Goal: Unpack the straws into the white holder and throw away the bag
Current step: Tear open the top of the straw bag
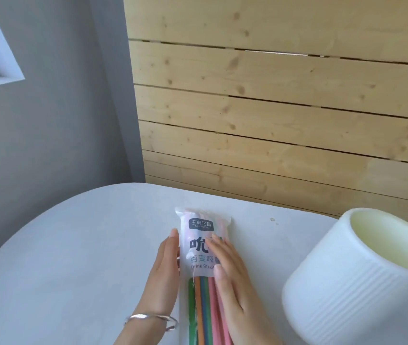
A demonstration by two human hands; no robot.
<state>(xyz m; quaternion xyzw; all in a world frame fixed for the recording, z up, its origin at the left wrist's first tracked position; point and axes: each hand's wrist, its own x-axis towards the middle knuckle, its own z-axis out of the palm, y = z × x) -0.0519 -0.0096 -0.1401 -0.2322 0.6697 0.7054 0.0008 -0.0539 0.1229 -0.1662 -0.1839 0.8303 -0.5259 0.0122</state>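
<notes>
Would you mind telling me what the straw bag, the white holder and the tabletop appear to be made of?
The straw bag looks like thin, glossy plastic film: it crinkles and the coloured straws show through. The ribbed white holder seems matte, slightly translucent plastic, possibly foam; light glows through its wall. The pale grey tabletop looks smooth and matte, perhaps laminate or stone composite; hard to tell.

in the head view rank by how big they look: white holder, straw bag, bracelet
1. white holder, largest, though it sits nearest the camera, which inflates it
2. straw bag, partly covered by both hands
3. bracelet, smallest
</notes>
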